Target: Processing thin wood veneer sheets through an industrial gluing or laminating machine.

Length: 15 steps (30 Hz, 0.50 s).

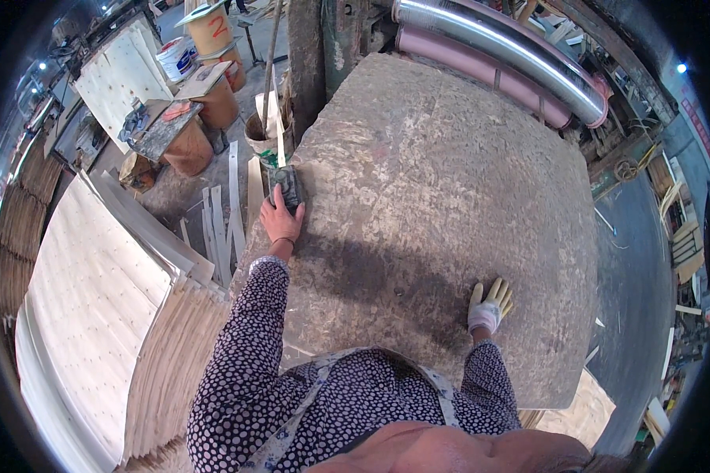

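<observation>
Though bent by the fisheye rim, pale veneer stack point(95, 299) fills far left, lower end cut off by the frame. Loose veneer strips point(229, 213) just beside the table edge, partly hidden behind it. Left hand point(280, 217), bare, stretched to the far left edge of the big rough sheet point(450, 197); fingers curled onto a small dark block point(286, 185), grip from above, fingertips hidden behind it. Block's make hard to tell; thin pale strip point(279, 146) rising from it. Right hand point(489, 306), light glove, flat on sheet near the close right edge, fingers spread, holding nothing. Sheet's near edge hidden by dotted sleeves point(252, 355).
</observation>
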Each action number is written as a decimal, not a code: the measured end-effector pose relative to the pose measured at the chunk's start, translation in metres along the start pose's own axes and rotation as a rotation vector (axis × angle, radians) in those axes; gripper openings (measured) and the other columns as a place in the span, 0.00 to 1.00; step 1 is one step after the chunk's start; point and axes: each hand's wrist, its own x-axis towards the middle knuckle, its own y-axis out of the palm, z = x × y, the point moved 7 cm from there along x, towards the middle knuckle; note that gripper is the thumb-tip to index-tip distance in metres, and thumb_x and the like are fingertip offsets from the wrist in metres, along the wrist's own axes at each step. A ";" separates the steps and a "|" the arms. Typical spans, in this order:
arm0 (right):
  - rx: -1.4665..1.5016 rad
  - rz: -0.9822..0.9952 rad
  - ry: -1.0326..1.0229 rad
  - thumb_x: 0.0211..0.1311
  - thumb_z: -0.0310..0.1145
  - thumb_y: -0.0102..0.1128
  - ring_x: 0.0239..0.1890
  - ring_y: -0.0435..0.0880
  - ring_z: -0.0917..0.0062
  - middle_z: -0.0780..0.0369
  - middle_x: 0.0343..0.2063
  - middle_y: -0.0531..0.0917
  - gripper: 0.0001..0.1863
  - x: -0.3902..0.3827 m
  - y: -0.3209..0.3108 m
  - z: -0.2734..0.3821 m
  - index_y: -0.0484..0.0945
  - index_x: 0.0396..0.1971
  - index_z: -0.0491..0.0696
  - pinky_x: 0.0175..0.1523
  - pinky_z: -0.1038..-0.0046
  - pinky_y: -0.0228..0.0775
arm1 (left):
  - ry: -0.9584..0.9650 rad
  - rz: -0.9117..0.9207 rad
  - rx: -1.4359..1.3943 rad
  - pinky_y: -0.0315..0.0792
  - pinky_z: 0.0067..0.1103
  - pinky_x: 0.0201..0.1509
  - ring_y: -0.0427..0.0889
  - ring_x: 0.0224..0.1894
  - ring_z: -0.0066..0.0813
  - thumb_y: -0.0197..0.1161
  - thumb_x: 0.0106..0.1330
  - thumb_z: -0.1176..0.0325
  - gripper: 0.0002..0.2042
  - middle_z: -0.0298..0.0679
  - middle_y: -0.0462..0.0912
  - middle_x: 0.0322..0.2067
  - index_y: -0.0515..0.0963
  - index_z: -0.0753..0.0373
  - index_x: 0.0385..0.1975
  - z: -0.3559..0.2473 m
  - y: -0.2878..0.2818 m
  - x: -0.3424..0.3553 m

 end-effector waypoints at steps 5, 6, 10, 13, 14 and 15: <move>0.002 -0.007 -0.007 0.71 0.59 0.39 0.75 0.49 0.56 0.53 0.72 0.56 0.39 0.001 -0.001 0.002 0.57 0.71 0.46 0.77 0.53 0.34 | -0.005 -0.033 -0.005 0.60 0.43 0.63 0.66 0.59 0.54 0.67 0.57 0.46 0.42 0.54 0.67 0.56 0.56 0.48 0.71 0.003 -0.002 0.000; -0.003 -0.016 -0.011 0.71 0.59 0.39 0.75 0.49 0.56 0.53 0.72 0.57 0.39 0.001 -0.002 0.003 0.57 0.71 0.46 0.77 0.53 0.35 | -0.007 -0.027 -0.004 0.60 0.43 0.63 0.66 0.59 0.54 0.67 0.57 0.46 0.42 0.54 0.67 0.56 0.56 0.48 0.71 0.003 -0.002 0.000; -0.012 -0.010 -0.003 0.71 0.59 0.39 0.75 0.50 0.56 0.53 0.72 0.57 0.38 0.000 -0.004 0.001 0.58 0.71 0.46 0.77 0.53 0.35 | -0.006 -0.017 -0.009 0.60 0.43 0.62 0.66 0.58 0.54 0.67 0.57 0.46 0.42 0.55 0.67 0.56 0.56 0.48 0.71 0.002 0.000 -0.001; -0.012 -0.013 0.007 0.71 0.59 0.39 0.75 0.50 0.55 0.53 0.72 0.56 0.38 -0.002 -0.004 -0.006 0.58 0.71 0.46 0.77 0.53 0.35 | 0.012 -0.017 -0.008 0.61 0.43 0.62 0.67 0.58 0.55 0.66 0.57 0.45 0.42 0.55 0.67 0.56 0.56 0.49 0.71 -0.006 0.000 -0.002; -0.009 -0.016 0.011 0.71 0.59 0.40 0.75 0.50 0.55 0.53 0.72 0.56 0.38 -0.002 -0.004 -0.008 0.58 0.71 0.46 0.77 0.53 0.35 | 0.005 0.015 -0.006 0.60 0.43 0.63 0.66 0.59 0.55 0.65 0.59 0.45 0.41 0.55 0.66 0.57 0.55 0.49 0.71 -0.008 0.002 -0.002; -0.005 -0.019 0.013 0.71 0.59 0.40 0.75 0.50 0.55 0.53 0.72 0.57 0.38 -0.003 -0.004 -0.009 0.58 0.71 0.46 0.77 0.53 0.35 | -0.002 0.046 -0.003 0.60 0.44 0.64 0.65 0.61 0.56 0.64 0.61 0.46 0.41 0.56 0.65 0.58 0.54 0.50 0.72 -0.007 0.005 -0.002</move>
